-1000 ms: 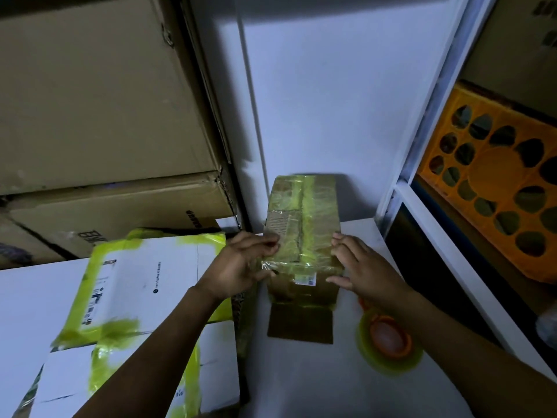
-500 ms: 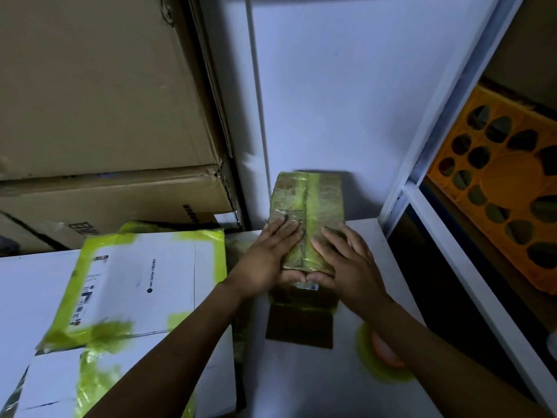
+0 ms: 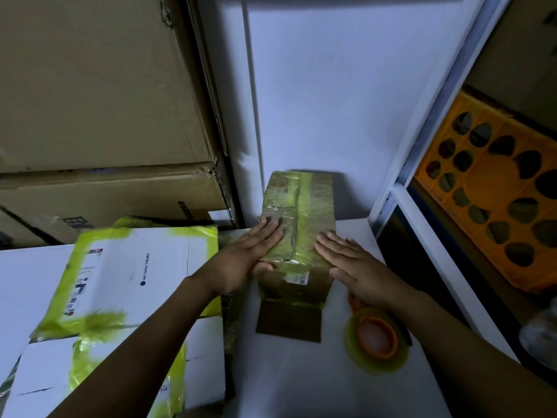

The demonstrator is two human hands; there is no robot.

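Note:
A small brown cardboard box [image 3: 304, 212], wrapped in yellow-green tape, stands on a white table [image 3: 301, 381] against the white wall. One loose flap lies flat on the table in front of it. My left hand [image 3: 245, 254] lies with straight fingers on the left part of the box's top, the thumb at the front edge. My right hand [image 3: 352, 263] lies flat with straight fingers along the box's right edge. A roll of yellow-green tape on an orange dispenser [image 3: 376, 339] sits on the table under my right wrist.
A white parcel with yellow-green tape [image 3: 132, 273] lies to the left on another white box [image 3: 114, 372]. Large brown cartons [image 3: 99, 101] are stacked at back left. An orange crate [image 3: 494, 191] stands behind a white shelf frame [image 3: 422, 224] at right.
Both hands have slid from gripping the box's sides onto its top, then spread apart again with flat fingers. The camera has come closer to the box.

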